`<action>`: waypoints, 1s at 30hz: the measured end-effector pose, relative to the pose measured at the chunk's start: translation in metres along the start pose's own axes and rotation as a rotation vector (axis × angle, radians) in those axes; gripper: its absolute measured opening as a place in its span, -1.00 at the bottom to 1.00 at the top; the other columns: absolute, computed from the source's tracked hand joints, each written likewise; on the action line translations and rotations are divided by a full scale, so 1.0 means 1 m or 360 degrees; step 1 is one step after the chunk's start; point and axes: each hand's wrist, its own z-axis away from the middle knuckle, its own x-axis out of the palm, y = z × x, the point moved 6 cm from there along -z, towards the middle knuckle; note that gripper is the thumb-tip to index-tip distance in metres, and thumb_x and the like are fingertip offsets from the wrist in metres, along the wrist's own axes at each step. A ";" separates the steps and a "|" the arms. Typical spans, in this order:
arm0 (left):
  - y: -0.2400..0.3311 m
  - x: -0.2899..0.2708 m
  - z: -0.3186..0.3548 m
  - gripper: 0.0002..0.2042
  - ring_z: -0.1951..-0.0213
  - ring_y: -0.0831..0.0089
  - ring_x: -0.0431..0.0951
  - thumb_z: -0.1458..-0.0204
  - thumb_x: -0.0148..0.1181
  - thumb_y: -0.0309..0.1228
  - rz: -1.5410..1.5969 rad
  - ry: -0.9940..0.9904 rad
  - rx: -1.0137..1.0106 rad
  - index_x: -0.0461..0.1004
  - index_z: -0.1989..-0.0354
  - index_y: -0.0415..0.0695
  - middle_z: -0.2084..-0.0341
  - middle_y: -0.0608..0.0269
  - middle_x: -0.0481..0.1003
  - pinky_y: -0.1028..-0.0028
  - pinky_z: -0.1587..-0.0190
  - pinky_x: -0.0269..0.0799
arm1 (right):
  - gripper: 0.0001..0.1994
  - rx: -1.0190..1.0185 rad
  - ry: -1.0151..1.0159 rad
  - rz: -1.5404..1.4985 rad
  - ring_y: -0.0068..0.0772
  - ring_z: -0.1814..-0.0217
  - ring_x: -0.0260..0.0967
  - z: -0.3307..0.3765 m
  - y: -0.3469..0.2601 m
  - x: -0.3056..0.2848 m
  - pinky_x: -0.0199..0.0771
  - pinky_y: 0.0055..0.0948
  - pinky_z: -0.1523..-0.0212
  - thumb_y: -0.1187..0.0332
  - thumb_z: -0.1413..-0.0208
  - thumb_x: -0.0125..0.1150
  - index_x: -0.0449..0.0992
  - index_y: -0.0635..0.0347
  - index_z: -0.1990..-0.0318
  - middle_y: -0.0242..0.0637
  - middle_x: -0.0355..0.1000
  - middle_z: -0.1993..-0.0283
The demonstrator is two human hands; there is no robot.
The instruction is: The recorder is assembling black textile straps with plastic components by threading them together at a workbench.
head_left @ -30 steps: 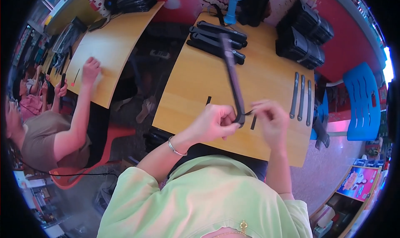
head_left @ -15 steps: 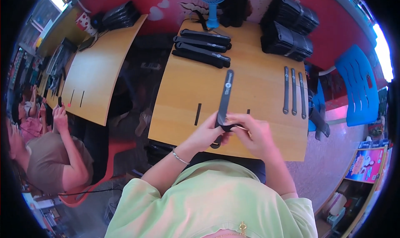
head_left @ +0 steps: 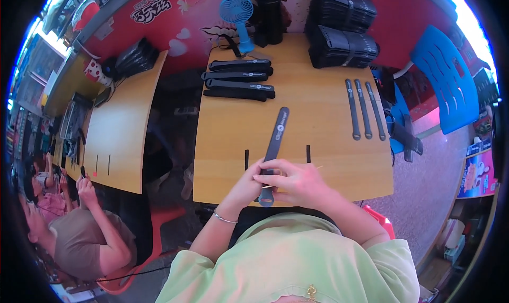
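Near the table's front edge, my left hand (head_left: 245,188) is closed around a bundle of dark grey straps (head_left: 277,132) with pale print. The bundle slants up and away from me, and its rounded lower end sticks out below my fingers. My right hand (head_left: 299,183) presses against the bundle from the right, its fingers bent over it. A thin yellowish strand (head_left: 268,187), perhaps a rubber band, shows at the right fingertips. The fingers hide how the strand lies around the straps.
Strap bundles (head_left: 238,76) lie at the back left of the table (head_left: 297,109). Single straps (head_left: 362,109) lie at the right. Packed black stacks (head_left: 343,45) and a blue fan (head_left: 237,16) stand behind. A blue chair (head_left: 448,83) is right; a person (head_left: 87,239) sits left.
My hands have come closer together over the bundle. The black loop at my right fingers is out of sight, and the thin yellowish strand now shows. The whole view has shifted.
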 end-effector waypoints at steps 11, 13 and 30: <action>0.012 0.005 0.023 -0.87 0.74 0.75 0.18 -0.21 -0.07 -0.41 -0.0330 -0.0474 -0.0451 0.28 0.14 -0.18 0.68 0.49 0.22 0.68 0.70 0.10 | -0.87 0.0614 0.0167 -0.0717 -0.50 0.38 0.47 0.008 0.049 -0.020 0.46 -0.56 0.34 0.50 0.00 0.25 0.62 0.17 0.27 -0.32 0.55 0.35; 0.007 -0.010 0.031 -0.88 0.74 0.76 0.17 -0.21 -0.06 -0.42 -0.0361 -0.0482 -0.0491 0.28 0.16 -0.18 0.68 0.50 0.20 0.68 0.70 0.09 | -0.89 0.0956 0.0371 -0.0976 -0.60 0.32 0.44 0.020 0.078 -0.037 0.43 -0.60 0.27 0.49 -0.05 0.24 0.61 0.28 0.27 -0.33 0.55 0.35; 0.000 -0.050 0.032 -0.66 0.73 0.58 0.15 -0.26 -0.31 -0.18 0.0948 -0.0114 -0.0121 0.23 0.00 -0.17 0.65 0.34 0.17 0.60 0.67 0.09 | -0.80 0.0444 0.0486 0.0639 -0.38 0.34 0.46 0.025 0.161 -0.102 0.43 -0.48 0.33 0.41 0.03 0.27 0.60 0.13 0.20 -0.24 0.54 0.24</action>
